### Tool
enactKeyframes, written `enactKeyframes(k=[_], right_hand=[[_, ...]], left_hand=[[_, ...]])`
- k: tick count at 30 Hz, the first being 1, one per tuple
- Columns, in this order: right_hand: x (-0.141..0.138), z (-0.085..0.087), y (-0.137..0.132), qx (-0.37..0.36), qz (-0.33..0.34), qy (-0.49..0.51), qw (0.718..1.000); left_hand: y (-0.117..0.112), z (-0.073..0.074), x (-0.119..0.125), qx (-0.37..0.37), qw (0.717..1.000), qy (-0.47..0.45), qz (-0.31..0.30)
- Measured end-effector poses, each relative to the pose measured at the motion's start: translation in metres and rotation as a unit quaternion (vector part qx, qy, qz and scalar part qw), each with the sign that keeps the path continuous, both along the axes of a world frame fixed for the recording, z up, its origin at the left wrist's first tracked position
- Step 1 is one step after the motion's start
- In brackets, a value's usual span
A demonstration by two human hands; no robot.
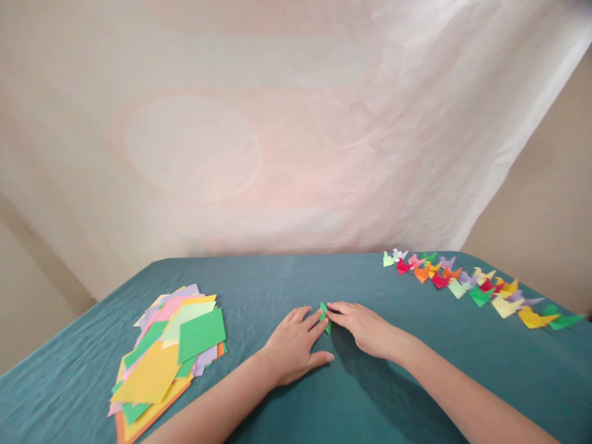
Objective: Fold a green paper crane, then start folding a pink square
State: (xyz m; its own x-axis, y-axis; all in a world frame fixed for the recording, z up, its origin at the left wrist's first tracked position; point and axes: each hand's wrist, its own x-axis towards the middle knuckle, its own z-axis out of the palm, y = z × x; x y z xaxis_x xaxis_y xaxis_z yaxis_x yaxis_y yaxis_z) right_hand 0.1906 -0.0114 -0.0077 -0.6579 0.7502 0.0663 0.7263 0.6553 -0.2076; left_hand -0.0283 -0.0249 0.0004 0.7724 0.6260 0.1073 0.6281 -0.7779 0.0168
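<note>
A small green folded paper [325, 316] lies on the teal tablecloth [287, 277] in the middle of the table. My left hand [296, 345] rests flat on the cloth with its fingers stretched, the fingertips pressing on the paper's left side. My right hand [363, 328] comes in from the right, fingers held together, and their tips touch the paper's right edge. Most of the paper is hidden under the fingers of both hands.
A loose pile of coloured paper squares [166, 351] lies at the left front. A row of several folded paper figures [476, 287] in mixed colours runs along the table's far right edge. A pale wrinkled sheet [277, 135] hangs behind the table.
</note>
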Motion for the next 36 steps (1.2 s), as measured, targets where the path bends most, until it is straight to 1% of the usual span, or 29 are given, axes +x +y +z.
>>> enactKeyframes(k=[6,9,13,17,20,23,25,31,33,36], right_hand=[[-0.006,-0.001,-0.005,0.019,-0.017,-0.019,1.000],[-0.012,0.002,-0.008,0.049,-0.028,-0.037,0.998],[-0.019,0.004,-0.010,0.108,-0.039,-0.060,0.992],[-0.025,-0.002,-0.010,0.160,-0.043,-0.070,0.984],[-0.030,-0.008,-0.011,0.180,-0.046,-0.084,0.979],[-0.033,-0.010,-0.011,0.184,-0.049,-0.093,0.977],[-0.033,-0.008,-0.011,0.178,-0.052,-0.092,0.978],[-0.025,0.001,-0.011,0.119,-0.065,-0.074,0.988],[-0.024,0.000,-0.012,0.111,-0.073,-0.068,0.989],[-0.026,-0.005,-0.014,0.120,-0.085,-0.065,0.987]], left_hand=[[0.001,-0.001,0.003,-0.005,0.999,-0.033,0.002],[0.002,-0.004,0.004,0.001,0.999,-0.045,0.012],[0.003,-0.005,0.005,0.014,0.999,-0.043,0.023],[0.004,-0.002,0.006,0.022,0.999,-0.036,0.021],[0.005,-0.003,0.008,0.028,0.999,-0.034,0.022],[0.004,-0.005,0.007,0.031,0.998,-0.042,0.036],[0.002,-0.007,0.007,0.033,0.997,-0.052,0.048],[-0.003,-0.012,0.010,0.038,0.991,-0.085,0.101],[-0.004,-0.014,0.011,0.038,0.990,-0.086,0.107],[-0.004,-0.014,0.011,0.029,0.990,-0.086,0.104]])
